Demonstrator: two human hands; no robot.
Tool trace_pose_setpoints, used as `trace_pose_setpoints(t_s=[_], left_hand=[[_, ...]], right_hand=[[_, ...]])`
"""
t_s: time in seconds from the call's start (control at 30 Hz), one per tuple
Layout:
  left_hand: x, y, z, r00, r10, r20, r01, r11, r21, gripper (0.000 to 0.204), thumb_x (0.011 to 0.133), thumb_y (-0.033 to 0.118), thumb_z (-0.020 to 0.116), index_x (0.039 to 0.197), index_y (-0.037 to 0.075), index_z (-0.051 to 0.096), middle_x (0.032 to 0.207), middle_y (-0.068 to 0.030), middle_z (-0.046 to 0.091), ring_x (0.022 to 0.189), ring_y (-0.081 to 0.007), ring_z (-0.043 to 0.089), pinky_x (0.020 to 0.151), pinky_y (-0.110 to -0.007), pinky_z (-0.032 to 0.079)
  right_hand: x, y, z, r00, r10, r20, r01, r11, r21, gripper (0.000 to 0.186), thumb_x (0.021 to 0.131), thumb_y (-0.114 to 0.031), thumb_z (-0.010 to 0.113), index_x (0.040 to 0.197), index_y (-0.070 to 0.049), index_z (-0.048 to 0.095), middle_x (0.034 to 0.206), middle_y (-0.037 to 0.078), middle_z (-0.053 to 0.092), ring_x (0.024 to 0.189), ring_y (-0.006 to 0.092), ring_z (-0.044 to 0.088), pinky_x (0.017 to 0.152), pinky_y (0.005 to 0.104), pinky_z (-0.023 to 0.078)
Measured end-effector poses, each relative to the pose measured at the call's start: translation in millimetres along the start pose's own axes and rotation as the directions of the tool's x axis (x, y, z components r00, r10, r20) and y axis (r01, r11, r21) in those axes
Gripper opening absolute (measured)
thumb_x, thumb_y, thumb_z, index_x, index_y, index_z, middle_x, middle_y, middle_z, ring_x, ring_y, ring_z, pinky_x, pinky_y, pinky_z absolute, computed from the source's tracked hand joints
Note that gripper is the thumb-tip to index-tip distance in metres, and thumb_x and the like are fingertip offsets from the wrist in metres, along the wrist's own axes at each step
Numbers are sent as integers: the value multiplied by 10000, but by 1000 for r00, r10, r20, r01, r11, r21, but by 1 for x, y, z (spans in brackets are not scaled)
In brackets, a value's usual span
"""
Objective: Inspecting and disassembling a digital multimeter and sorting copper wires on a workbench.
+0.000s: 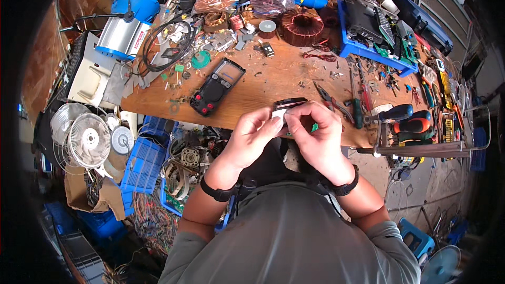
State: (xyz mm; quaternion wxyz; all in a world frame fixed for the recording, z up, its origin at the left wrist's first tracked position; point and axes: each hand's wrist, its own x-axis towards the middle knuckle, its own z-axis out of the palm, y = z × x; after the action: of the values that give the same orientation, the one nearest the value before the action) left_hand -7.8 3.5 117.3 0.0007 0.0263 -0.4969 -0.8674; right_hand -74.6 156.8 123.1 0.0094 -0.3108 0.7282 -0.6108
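Right of the black meter casing (217, 87) on the bench (263, 89), the left hand (248, 138) and right hand (320, 134) pinch a dark-and-white part (290, 102), fingers (271, 128) closed narrowly from both sides, apparently to steady it; pliers (332, 102) lie farther right of the casing, seemingly within reach.
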Motion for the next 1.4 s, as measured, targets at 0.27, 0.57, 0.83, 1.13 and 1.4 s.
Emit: trace_pose_setpoints(t_s=[0.27, 0.57, 0.83, 1.13, 1.4], left_hand=[[4, -6, 1, 997, 45, -68, -38, 994, 103, 363, 1050, 237, 451, 1206, -61, 589, 1134, -119, 654, 1032, -188, 642, 907, -347, 556], [1, -6, -6, 968, 238, -75, -196, 912, 361, 173, 1017, 93, 507, 1075, -52, 582, 922, -53, 644, 841, -73, 619, 723, -253, 553], [-3, -5, -26, 919, 354, -176, -221, 830, 512, 106, 918, 74, 677, 934, -25, 641, 778, -16, 654, 679, -25, 559, 572, -212, 454], [-10, -13, -55, 916, 335, -220, -201, 858, 473, 114, 927, 96, 668, 940, -10, 629, 812, -1, 636, 744, -45, 573, 650, -224, 475], [-8, 1, -48, 938, 341, -69, -241, 779, 579, 154, 948, 138, 639, 922, -11, 612, 782, -24, 620, 722, -58, 524, 616, -261, 445]], right_hand=[[-3, 6, 2, 986, -109, -123, 82, 976, -204, 148, 780, -32, 730, 761, -29, 583, 698, 71, 597, 597, 152, 582, 535, 290, 460], [8, 11, -8, 946, 243, 213, -301, 903, 308, 375, 800, -128, 816, 1069, -33, 573, 943, 3, 608, 854, 87, 570, 733, 241, 477], [11, 2, 6, 879, 374, 297, -459, 832, 312, 99, 895, -76, 713, 967, -26, 665, 822, -32, 658, 724, 31, 549, 645, 203, 464], [12, 12, 29, 853, 364, 374, -501, 774, 389, 64, 918, -87, 678, 951, -32, 682, 806, -54, 624, 731, 25, 533, 639, 196, 442], [12, 3, 27, 863, 382, 330, -499, 744, 444, 20, 909, -31, 644, 916, -28, 663, 878, 25, 684, 736, 88, 596, 662, 231, 481]])
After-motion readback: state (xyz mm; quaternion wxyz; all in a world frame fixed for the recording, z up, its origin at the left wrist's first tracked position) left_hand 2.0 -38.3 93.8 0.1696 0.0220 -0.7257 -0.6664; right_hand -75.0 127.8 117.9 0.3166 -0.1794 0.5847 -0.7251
